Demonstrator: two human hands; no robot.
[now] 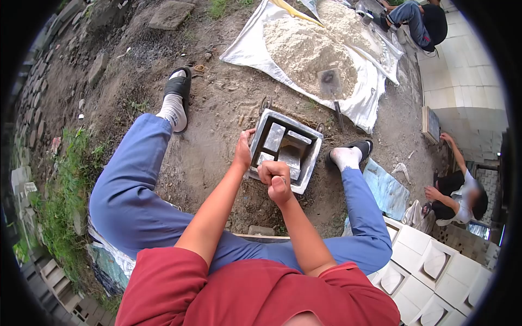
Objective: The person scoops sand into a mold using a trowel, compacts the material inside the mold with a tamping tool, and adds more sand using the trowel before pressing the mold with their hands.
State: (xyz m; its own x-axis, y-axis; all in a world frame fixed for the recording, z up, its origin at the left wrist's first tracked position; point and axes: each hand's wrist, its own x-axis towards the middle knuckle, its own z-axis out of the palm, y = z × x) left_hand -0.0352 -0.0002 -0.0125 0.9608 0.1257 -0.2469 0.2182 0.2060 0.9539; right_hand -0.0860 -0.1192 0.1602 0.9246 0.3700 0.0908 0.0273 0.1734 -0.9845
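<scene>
Between my feet sits a square metal mould [311,168] with wire loops on its far and right sides. Inside it are several raised metal blocks [274,137] with dark gaps around them. My left hand [244,149] grips the mould's left wall, its fingers partly hidden by the rim. Over the near edge of the mould, my right hand [276,181] is closed in a fist. Whatever it holds, if anything, is hidden by the fingers.
Ahead, a pale powdery heap [304,46] lies on a white sheet [255,43], with a flat-bladed shovel [329,82] at its near edge. White moulded blocks [413,244] stand at lower right. Two other people [459,198] crouch on the right. Stones and grass lie left.
</scene>
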